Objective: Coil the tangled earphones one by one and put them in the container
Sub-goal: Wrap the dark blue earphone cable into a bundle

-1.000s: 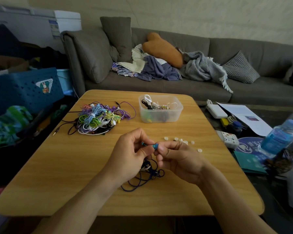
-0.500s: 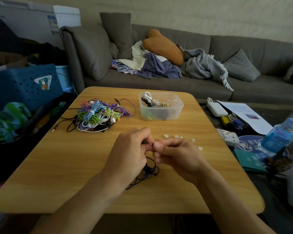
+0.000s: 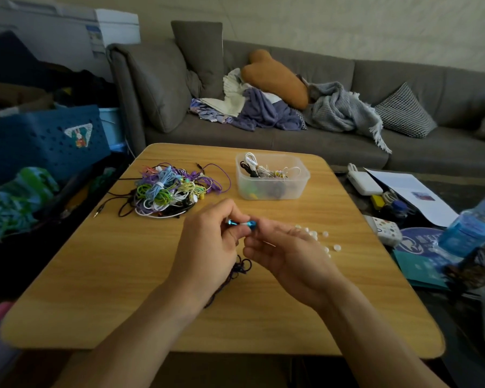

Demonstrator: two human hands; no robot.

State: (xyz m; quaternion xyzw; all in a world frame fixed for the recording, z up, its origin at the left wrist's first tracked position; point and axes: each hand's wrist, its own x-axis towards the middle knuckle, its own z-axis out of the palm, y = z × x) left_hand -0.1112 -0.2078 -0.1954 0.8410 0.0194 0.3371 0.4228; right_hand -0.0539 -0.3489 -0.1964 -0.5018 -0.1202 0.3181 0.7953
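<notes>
Seated at a wooden desk (image 3: 101,264), a person works a pair of blue earbuds (image 3: 240,223) between both hands above the desk's middle. The left hand (image 3: 207,242) pinches the earbuds with curled fingers, while the right hand (image 3: 289,253) lies palm-up just beside it, its fingers loosely extended and its fingertips meeting the buds; whether the right hand actually grips them cannot be told. From the earbuds a dark purple cord (image 3: 240,268) hangs in small loops below the left hand and trails toward the near edge of the desk. A tangled heap of earphones (image 3: 168,190) in purple, green, yellow, light blue, white and black sits on the far left part of the desk, with one black plug end stretched out to its left. To its right, near the far edge, stands a clear plastic container (image 3: 272,177) already holding several cords, white loops rising above its rim. Small white ear tips (image 3: 324,242) lie scattered on the desk just beyond the right hand. Behind the desk runs a grey sofa (image 3: 347,147) strewn with cushions and blankets, and a water bottle (image 3: 471,225) lies off the desk to the right.
</notes>
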